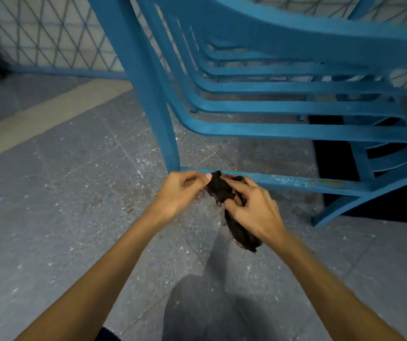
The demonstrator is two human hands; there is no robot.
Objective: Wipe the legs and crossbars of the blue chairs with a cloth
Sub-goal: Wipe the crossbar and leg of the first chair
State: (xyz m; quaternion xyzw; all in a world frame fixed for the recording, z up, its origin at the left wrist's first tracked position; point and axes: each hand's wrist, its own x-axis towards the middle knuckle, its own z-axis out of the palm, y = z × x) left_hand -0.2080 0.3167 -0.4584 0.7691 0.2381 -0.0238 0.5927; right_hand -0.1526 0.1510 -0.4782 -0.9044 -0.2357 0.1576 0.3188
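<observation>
A stack of blue chairs (271,107) fills the upper right, its nested crossbars fanning out one above another. A front leg (148,94) runs down to the floor at centre. The lowest crossbar (308,183) runs right from that leg's foot and shows worn, dusty patches. A dark cloth (222,190) is stretched between both hands just in front of the crossbar's left end. My left hand (180,190) pinches the cloth's upper end. My right hand (254,207) grips its middle, and the rest hangs down below that hand.
The floor (74,205) is grey speckled tile with dirt specks near the leg. A pale strip crosses it at the upper left. A wall (49,33) with a diamond pattern stands behind. A dark gap lies under the stack at the right. My shadow falls on the floor below.
</observation>
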